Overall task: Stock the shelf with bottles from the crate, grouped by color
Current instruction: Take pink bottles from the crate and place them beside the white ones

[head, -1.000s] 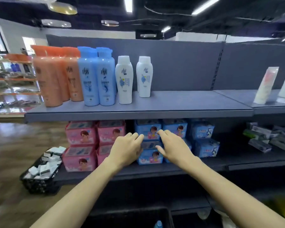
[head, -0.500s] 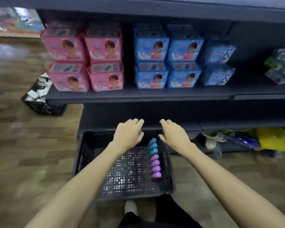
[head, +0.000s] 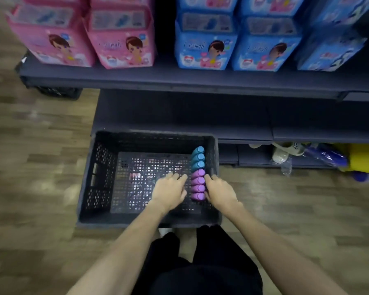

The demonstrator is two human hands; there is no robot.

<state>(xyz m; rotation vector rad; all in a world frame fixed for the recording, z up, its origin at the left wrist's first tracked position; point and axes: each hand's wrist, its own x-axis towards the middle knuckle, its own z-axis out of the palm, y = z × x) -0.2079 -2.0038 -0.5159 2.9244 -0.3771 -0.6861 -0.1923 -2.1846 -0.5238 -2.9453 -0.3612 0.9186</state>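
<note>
Reaching into the black perforated plastic crate (head: 98, 179) on the wooden floor.
Left hand (head: 169, 191) and right hand (head: 218, 191), fingers loosely extended, flank the row of purple-capped bottles (head: 198, 184); blue-capped bottles (head: 198, 157) sit beyond.

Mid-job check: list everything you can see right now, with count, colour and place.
Crate: one, black, on the floor below the shelf.
Purple bottles: four, in a row by the crate's right wall, near end.
Blue bottles: three, same row, far end.
Shelf: one, dark grey, above the crate.
Pink packs: two in full view, shelf left.
Blue packs: three in full view, shelf right.
Second crate: black, partly hidden under the shelf's left end.
Clutter: white, blue, yellow items, floor right; unclear.
Left hand: left of the purple bottles.
Right hand: right of them.
</note>
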